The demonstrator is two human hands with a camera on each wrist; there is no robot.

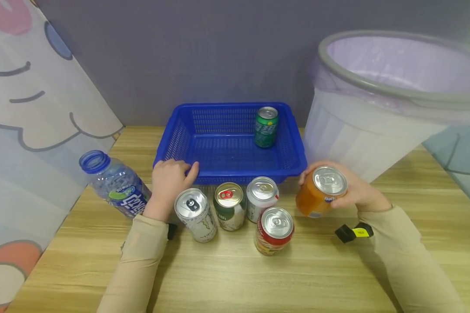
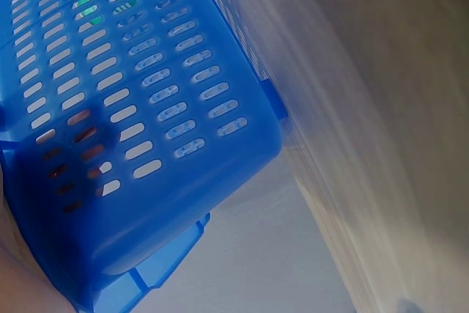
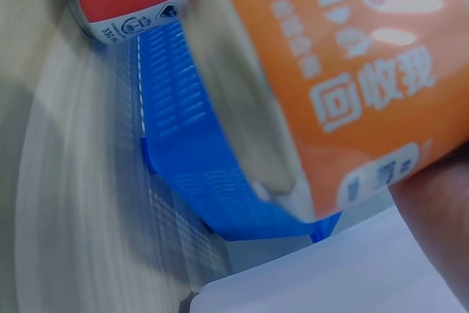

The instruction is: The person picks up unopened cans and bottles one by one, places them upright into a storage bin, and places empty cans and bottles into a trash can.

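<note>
My right hand (image 1: 354,184) grips an orange Fanta can (image 1: 317,195), thumb on the near side and fingers round the back. The can's bottom rim shows in the right wrist view, raised off the wooden table. At the near left corner of the blue plastic basket (image 1: 227,173), my left hand (image 1: 172,176) holds the rim; its fingers show dimly through the slots in the left wrist view. A green can (image 1: 266,128) stands upright in the basket's right side. Between the hands stand a white-grey can (image 1: 197,217), a green-and-white can (image 1: 230,208), a white can (image 1: 261,200) and a red can (image 1: 274,232).
Left of my left forearm is a clear bottle (image 1: 119,184) with a blue neck and no cap. A tall white bin (image 1: 352,126) with a purple liner stands behind my right hand. A grey wall (image 1: 180,52) rises behind the basket.
</note>
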